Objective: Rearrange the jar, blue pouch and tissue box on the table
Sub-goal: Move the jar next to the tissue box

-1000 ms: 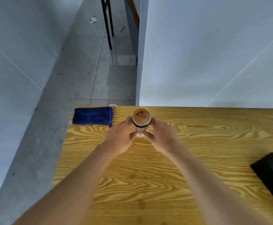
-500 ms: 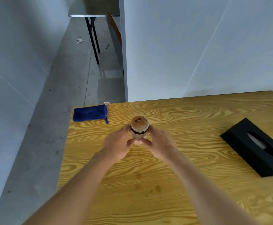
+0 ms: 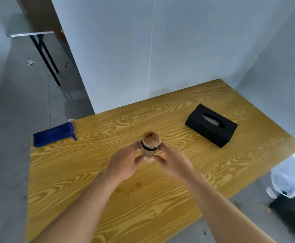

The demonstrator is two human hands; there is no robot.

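1. While both hands close around it, the jar (image 3: 150, 144) stands upright near the middle of the wooden table (image 3: 160, 199), its brown lid facing up.
2. The left hand (image 3: 125, 163) grips the jar's left side and the right hand (image 3: 174, 163) its right side, thumbs meeting in front of the glass.
3. One jar, one blue pouch (image 3: 54, 134), one black tissue box (image 3: 211, 125) and two hands are visible.
4. The pouch lies flat at the table's far left corner, well apart from the jar; the tissue box sits toward the far right, also apart.
5. Bare wood spreads between these things and toward the near edge, with white walls (image 3: 160, 50) bounding the far side and right end.
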